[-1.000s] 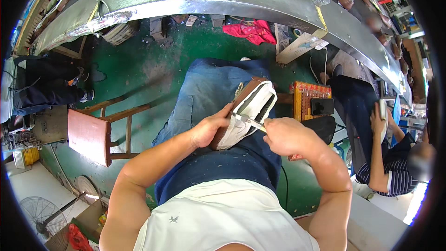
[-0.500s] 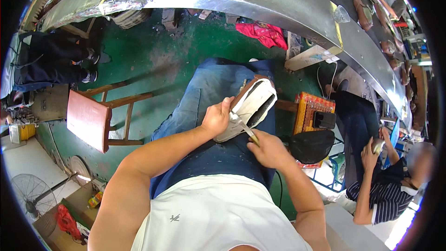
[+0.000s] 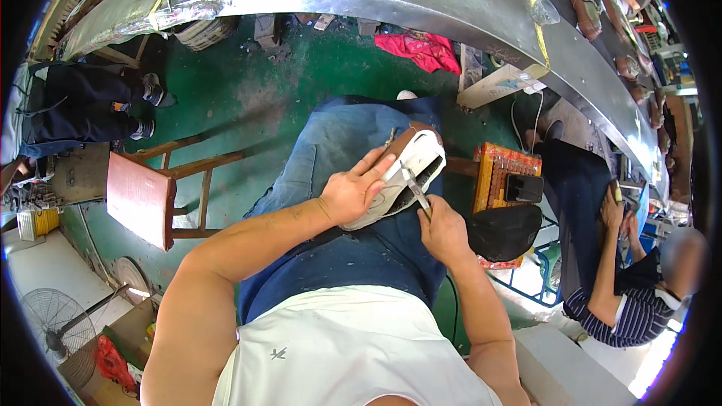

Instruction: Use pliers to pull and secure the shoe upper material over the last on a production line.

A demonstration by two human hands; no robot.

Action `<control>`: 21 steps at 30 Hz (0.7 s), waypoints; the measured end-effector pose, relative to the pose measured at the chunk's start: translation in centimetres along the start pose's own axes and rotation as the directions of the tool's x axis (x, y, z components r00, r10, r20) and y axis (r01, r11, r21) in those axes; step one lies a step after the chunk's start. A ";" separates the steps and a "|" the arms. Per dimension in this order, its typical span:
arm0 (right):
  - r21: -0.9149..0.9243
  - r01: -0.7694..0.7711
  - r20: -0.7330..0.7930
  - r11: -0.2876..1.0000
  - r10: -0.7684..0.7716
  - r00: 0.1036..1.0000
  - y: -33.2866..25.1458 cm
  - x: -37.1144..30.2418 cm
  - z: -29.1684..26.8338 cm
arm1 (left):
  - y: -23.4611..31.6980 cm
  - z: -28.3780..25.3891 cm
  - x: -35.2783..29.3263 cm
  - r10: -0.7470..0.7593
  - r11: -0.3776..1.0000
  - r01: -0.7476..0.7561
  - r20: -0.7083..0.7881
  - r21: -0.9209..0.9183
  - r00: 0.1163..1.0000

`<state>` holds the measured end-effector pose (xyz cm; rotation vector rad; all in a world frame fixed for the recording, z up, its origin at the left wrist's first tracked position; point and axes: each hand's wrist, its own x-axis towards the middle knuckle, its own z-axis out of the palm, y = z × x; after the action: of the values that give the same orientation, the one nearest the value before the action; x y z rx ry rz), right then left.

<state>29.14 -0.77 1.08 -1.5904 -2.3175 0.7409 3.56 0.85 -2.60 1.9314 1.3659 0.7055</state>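
Over my lap lies a brown shoe (image 3: 412,136) with its white lining and underside facing up and a dark opening along its right side. My left hand (image 3: 352,194) grips it from the left, fingers stretched along its upper edge and thumb on the pale surface. In my right hand (image 3: 445,231) is a slim metal tool with a pale handle (image 3: 416,192), its metal end resting on or just over the white part; its exact kind is unclear. A blue apron (image 3: 301,158) covers my legs beneath the shoe.
A long metal bench (image 3: 361,4) curves across the front, with brown shoes (image 3: 585,13) at its right. A wooden stool (image 3: 141,199) stands left; a black pouch (image 3: 505,231) lies on a beaded seat at right. A co-worker (image 3: 628,286) sits beyond; another person's legs (image 3: 90,101) show left.
My left hand has shifted up along the shoe and its fingers have spread further. The tool's metal end has moved up and right, with my right hand moving slightly right.
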 end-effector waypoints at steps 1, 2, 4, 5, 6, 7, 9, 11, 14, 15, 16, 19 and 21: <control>0.007 -0.038 0.063 0.999 0.038 0.997 0.2 -0.4 -0.3 | 0.2 -0.2 0.0 0.037 0.996 -0.043 0.088 0.073 0.995; 0.011 -0.077 0.125 0.997 0.075 0.989 0.3 -0.8 -0.7 | 0.2 -0.3 -0.2 0.041 0.996 -0.048 0.097 0.072 0.994; 0.032 -0.086 0.167 0.996 0.080 0.983 0.9 0.2 -2.3 | 0.3 -0.4 -0.1 -0.001 0.984 -0.037 0.210 0.176 0.978; 0.160 -0.277 0.395 0.947 0.196 0.897 1.0 1.2 -3.6 | 0.5 -0.5 0.2 0.006 0.984 -0.044 0.213 0.174 0.977; 0.234 -0.477 0.613 0.848 0.252 0.749 0.9 2.0 -5.2 | 0.7 -0.6 0.5 -0.028 0.984 -0.015 0.239 0.177 0.971; 0.255 -0.565 0.696 0.785 0.257 0.671 0.1 2.8 -7.3 | 0.8 -0.7 0.7 -0.069 0.983 0.021 0.259 0.183 0.964; 0.257 -0.394 0.544 0.882 0.205 0.814 -0.2 3.1 -8.2 | 0.8 -1.0 1.2 -0.082 0.982 0.034 0.263 0.185 0.961; 0.275 -0.099 0.207 0.956 0.042 0.977 -0.8 3.3 -7.8 | 1.4 -1.1 1.3 -0.092 0.984 0.043 0.289 0.174 0.953; 0.058 -0.047 0.129 0.997 0.039 0.991 -0.3 5.3 -4.1 | 1.9 -1.4 1.6 -0.137 0.976 0.068 0.338 0.208 0.931; -0.037 -0.076 0.209 0.996 0.082 0.974 -0.1 5.8 -4.0 | 1.7 -1.5 1.6 -0.150 0.974 0.078 0.350 0.212 0.925; -0.038 -0.072 0.207 0.997 0.078 0.975 -0.3 5.9 -4.3 | 1.6 -1.7 1.5 -0.167 0.972 0.090 0.361 0.219 0.918; 0.121 0.011 0.132 0.993 -0.027 0.991 -0.9 5.2 -4.4 | 1.9 -1.9 1.3 -0.137 0.972 0.055 0.358 0.228 0.924; -0.035 -0.036 0.184 0.999 0.041 0.982 -0.3 4.3 -2.8 | 2.2 -2.3 1.3 -0.142 0.966 0.042 0.386 0.256 0.912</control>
<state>28.52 3.87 3.17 -1.6480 -2.4432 0.9009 3.58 2.08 0.57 2.0391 1.3134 0.0805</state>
